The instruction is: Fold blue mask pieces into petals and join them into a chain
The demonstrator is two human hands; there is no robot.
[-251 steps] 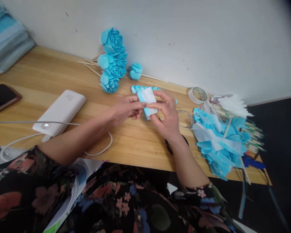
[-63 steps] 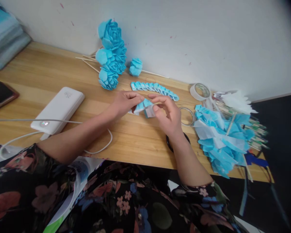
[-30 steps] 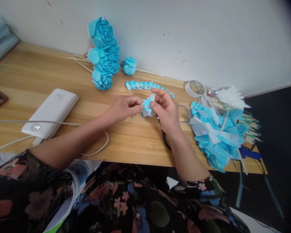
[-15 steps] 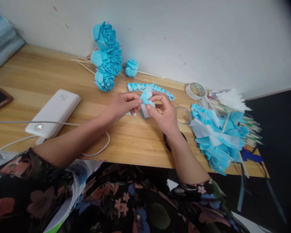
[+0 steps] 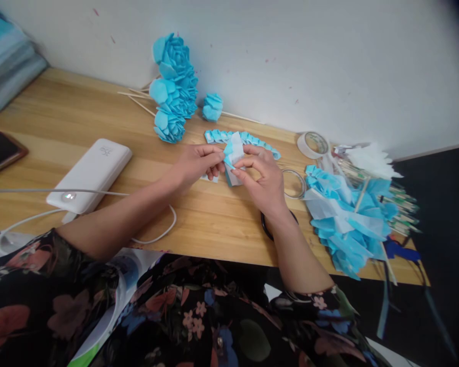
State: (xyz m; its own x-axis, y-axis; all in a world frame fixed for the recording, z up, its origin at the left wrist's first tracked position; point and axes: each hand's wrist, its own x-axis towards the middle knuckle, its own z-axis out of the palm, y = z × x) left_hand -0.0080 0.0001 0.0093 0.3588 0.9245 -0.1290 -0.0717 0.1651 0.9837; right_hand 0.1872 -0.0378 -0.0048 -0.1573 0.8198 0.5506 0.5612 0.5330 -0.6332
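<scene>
My left hand (image 5: 197,165) pinches the left edge of the blue-and-white paper (image 5: 235,149), my right hand (image 5: 266,178) its right, its long axis seemingly pointing away from me.

Your left hand (image 5: 199,164) and right hand (image 5: 265,178) cover the side edges of the folded paper piece (image 5: 235,148), which itself hides part of the blue petal strip (image 5: 218,136). Your right forearm (image 5: 296,244) covers much of a black loop (image 5: 265,227). The left border crops the phone (image 5: 2,153) and grey cable (image 5: 30,190). You cannot read the white power bank's (image 5: 90,176) tiny marking; the thin-stick bundle (image 5: 403,209) is blurred.
</scene>
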